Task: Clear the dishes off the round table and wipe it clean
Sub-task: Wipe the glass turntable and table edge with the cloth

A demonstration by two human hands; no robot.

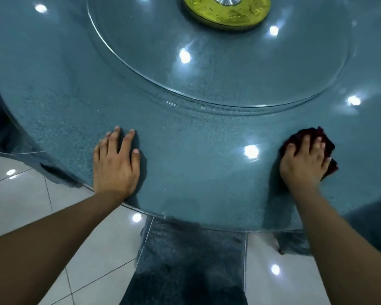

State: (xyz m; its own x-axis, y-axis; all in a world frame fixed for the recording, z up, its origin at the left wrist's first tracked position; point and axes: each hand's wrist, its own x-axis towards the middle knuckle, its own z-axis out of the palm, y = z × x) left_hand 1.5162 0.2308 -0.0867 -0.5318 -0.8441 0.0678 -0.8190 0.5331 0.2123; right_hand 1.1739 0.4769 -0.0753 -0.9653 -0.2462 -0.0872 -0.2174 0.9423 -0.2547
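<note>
No dishes visible on counter [185, 150]: clearing looks done. Wiping underway: right hand [304, 164] presses dark red cloth [326, 146], fingers spread; left hand [116, 164] flat, braced.

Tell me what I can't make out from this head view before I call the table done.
- Far half of the round table: cut off by the top edge, so any dishes there are unseen.
- Yellow hub: top cut off.
- Dark red cloth: mostly under the right hand.
- Tabletop under the left hand: covered.
</note>
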